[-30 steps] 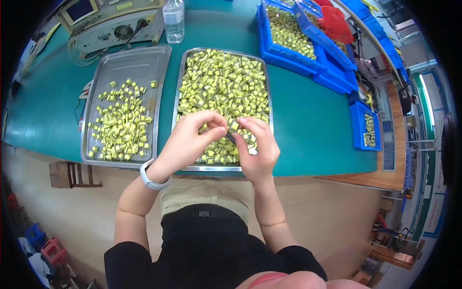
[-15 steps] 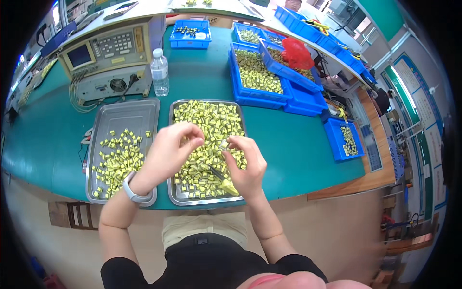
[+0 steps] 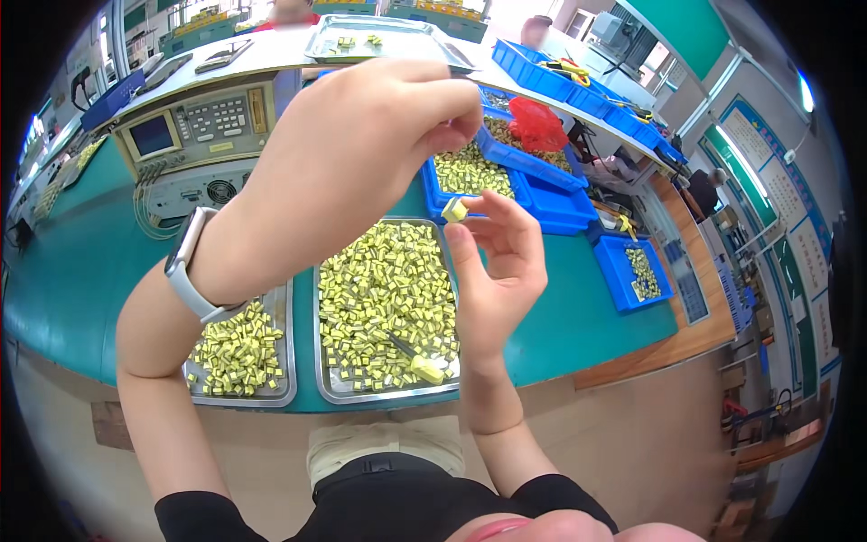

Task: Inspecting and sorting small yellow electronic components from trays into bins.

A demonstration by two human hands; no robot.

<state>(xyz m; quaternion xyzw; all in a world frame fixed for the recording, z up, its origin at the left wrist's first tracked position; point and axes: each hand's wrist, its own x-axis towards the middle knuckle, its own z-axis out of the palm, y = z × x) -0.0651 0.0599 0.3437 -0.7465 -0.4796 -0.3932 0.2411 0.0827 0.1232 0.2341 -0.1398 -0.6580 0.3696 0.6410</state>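
Observation:
Between the thumb and fingertips of my right hand (image 3: 501,275) is a small block-shaped part wrapped in yellow tape (image 3: 454,210), held up beyond the tray's right edge. My left hand (image 3: 388,117), raised high and reaching forward, has its fingers curled together; whatever they may hold is hidden. Below lies a metal tray (image 3: 388,396) full of similar yellow parts (image 3: 384,289). A dark slim tool with a yellow-wrapped end (image 3: 423,366) rests on them. A second metal tray (image 3: 287,348), partly covered by my left forearm, carries more such parts (image 3: 239,352).
A bench instrument with a screen (image 3: 194,126) stands at the back left. Blue bins of parts (image 3: 551,212), one with a red bag (image 3: 539,125), are at the back right. Another blue bin (image 3: 623,280) sits near the right edge. A shelf tray (image 3: 406,36) spans the back.
Both hands have risen from over the full tray, the left one far forward and up. My right hand has moved up and right, still pinching the yellow part. The view has shifted.

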